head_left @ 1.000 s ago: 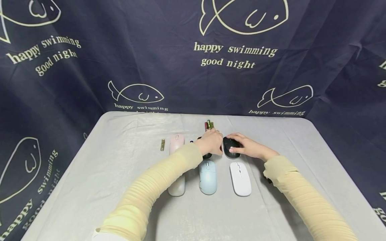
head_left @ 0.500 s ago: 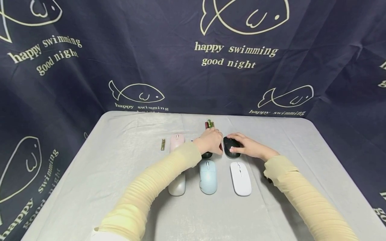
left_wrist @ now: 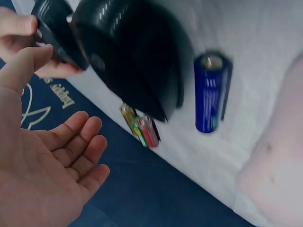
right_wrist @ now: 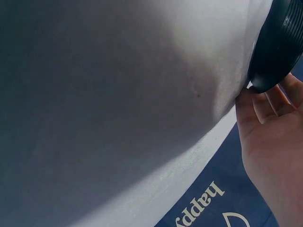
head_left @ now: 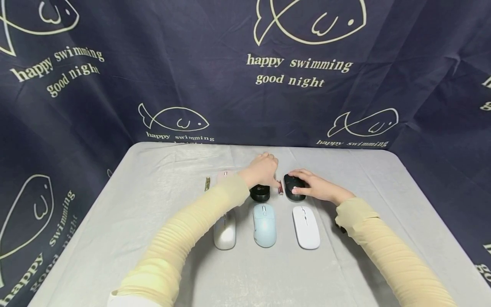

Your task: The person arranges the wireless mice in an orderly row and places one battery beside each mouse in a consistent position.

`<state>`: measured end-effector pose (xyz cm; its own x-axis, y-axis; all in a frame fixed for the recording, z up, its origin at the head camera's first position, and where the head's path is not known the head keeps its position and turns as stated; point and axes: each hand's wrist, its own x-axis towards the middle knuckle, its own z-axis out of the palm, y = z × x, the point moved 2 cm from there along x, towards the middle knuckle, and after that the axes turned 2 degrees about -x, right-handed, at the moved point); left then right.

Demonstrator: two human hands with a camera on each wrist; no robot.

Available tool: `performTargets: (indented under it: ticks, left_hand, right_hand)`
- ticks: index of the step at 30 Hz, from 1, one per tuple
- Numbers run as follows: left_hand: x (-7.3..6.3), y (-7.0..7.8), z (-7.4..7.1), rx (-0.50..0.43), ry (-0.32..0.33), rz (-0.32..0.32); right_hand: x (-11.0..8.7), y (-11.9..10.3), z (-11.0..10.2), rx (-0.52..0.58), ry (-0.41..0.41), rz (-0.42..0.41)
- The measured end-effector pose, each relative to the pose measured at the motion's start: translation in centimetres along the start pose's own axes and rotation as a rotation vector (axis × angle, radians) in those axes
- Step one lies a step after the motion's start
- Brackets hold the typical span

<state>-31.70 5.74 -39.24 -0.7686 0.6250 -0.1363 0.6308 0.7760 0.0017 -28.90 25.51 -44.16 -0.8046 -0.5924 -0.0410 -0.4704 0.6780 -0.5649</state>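
Observation:
My left hand [head_left: 264,169] is above the far end of a black mouse [head_left: 260,194], fingers loosely bent. In the left wrist view nothing lies in its palm, and the thumb stands apart from the fingers. A red battery [head_left: 280,187] lies on the table between the two black mice, close to that thumb. My right hand [head_left: 317,187] holds the other black mouse [head_left: 293,186] on the table, thumb at one side and fingers at the other. The left wrist view also has a blue battery [left_wrist: 209,97] and a small group of coloured batteries [left_wrist: 144,130], which my left hand hides in the head view.
Nearer me lie a light blue mouse [head_left: 265,228], a white mouse [head_left: 306,228] and a pale mouse [head_left: 225,236]. My left sleeve partly covers a pink mouse [head_left: 225,174]. Gold batteries [head_left: 207,183] lie to its left. A dark object [head_left: 341,229] shows beside my right sleeve.
My left hand has moved away from me and slightly left, off the red battery, which now shows on the table. It now covers the coloured batteries. My right hand stays on its mouse.

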Motion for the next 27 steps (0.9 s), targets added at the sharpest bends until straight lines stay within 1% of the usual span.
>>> performTargets:
  ticks: [7, 12, 16, 20, 25, 27]
  left_hand:
    - [0.3, -1.8, -0.8, 0.02, 0.024, 0.001]
    - [0.4, -2.8, -1.3, 0.007, 0.052, -0.003]
    - [0.6, -3.5, -1.7, -0.007, 0.065, -0.023]
    - [0.9, -4.1, -1.6, -0.001, 0.06, -0.05]
    - [1.4, -4.9, -0.9, -0.007, 0.029, -0.083]
    - [1.6, -5.2, -0.5, -0.014, 0.027, -0.092]
  right_hand:
    - [0.0, 0.0, 0.1, 0.008, -0.005, 0.012]
    - [0.0, 0.0, 0.1, 0.023, -0.009, 0.027]
    - [0.0, 0.0, 0.0, 0.02, -0.006, 0.025]
    - [0.0, 0.0, -0.1, 0.009, -0.001, 0.017]
    - [-0.1, -0.1, -0.1, 0.01, -0.002, 0.002]
    - [-0.1, -0.1, 0.0, 0.014, -0.005, 0.003]
